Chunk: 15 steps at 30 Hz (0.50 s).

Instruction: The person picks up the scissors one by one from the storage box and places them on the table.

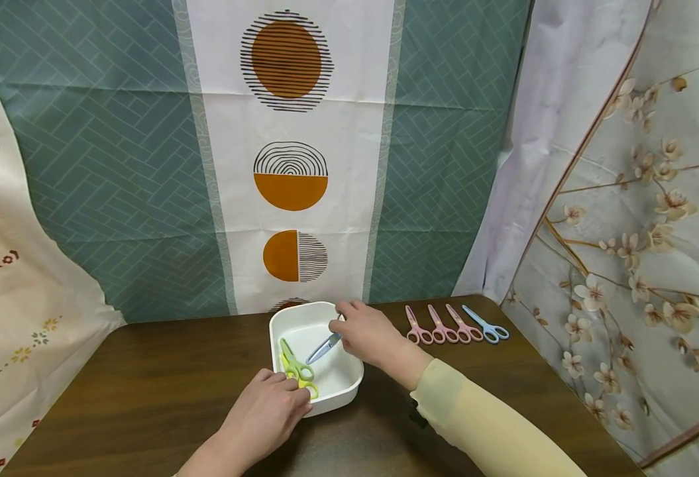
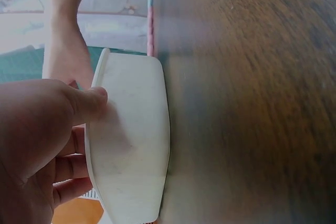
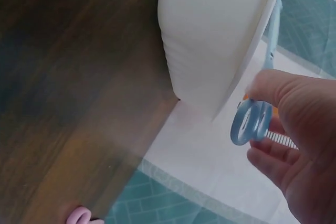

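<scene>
A white plastic box (image 1: 349,377) stands on the table, with green scissors (image 1: 289,361) lying over yellow scissors (image 1: 312,388) at its left side. My left hand (image 1: 268,405) grips the near-left rim, thumb against the outer wall (image 2: 134,135) and fingers over the inside. Above the box's right side, my right hand (image 1: 370,333) holds blue scissors (image 3: 252,121) near the finger loops. Their blades (image 1: 323,348) point down and left into the box, and the fingers partly hide the handles in the head view.
On the table to the right lie three pink scissors (image 1: 438,326) and another pair of blue scissors (image 1: 485,324), side by side. The brown wooden table (image 1: 164,391) ends at a patterned cloth (image 1: 128,165) behind. A floral curtain (image 1: 635,265) hangs along the right side.
</scene>
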### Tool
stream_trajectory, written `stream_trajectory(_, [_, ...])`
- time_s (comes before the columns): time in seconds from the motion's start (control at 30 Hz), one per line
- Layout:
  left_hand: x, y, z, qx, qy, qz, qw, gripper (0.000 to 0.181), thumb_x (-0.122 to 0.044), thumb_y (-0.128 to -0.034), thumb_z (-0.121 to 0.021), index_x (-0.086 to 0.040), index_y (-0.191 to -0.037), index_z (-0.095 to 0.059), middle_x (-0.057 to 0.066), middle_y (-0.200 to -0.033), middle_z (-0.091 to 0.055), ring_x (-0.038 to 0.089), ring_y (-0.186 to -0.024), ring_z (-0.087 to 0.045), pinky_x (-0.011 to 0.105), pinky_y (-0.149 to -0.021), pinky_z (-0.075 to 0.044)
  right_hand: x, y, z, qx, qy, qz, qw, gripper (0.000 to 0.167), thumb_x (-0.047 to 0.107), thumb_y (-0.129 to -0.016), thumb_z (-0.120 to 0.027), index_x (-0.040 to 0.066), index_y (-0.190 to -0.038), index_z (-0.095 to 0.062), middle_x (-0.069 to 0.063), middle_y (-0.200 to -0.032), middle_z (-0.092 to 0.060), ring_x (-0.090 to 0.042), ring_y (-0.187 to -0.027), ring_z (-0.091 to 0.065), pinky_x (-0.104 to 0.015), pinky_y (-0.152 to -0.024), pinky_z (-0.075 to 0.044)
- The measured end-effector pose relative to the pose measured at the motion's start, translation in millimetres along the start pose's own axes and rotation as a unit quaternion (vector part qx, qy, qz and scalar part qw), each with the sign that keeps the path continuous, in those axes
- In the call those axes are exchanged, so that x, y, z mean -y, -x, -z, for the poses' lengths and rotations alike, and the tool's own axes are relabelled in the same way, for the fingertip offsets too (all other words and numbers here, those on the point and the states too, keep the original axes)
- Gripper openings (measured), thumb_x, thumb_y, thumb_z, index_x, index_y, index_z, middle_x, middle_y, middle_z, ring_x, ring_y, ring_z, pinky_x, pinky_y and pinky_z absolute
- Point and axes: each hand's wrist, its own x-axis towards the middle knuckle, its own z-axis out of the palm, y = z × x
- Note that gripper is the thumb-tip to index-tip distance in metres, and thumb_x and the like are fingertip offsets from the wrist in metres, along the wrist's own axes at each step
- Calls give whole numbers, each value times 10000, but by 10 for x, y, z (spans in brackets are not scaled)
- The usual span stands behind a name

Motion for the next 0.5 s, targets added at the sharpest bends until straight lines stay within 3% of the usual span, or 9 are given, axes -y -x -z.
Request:
stream_trajectory(0.3, [11,-4,3,108,65,65,9999,263,-283,-978,-839,-259,-819,-631,-128,-755,-604,141,-759,-606,354,-747,-453,-36,155,-37,-588,-442,-589,9955,280,235,-935,-906,239,-1193,-796,-75,-1276,-666,-263,-1056,-677,-360,-763,-627])
stream_trajectory(0.5, [4,1,-11,-52,18,18,10000,299,-285,-969,-845,-258,-797,-602,-128,-729,-570,144,-751,-606,350,-744,-449,-78,231,-123,-859,-797,-758,9902,258,200,-911,-932,222,-1142,-820,-73,-1212,-666,-264,-981,-682,-373,-726,-619])
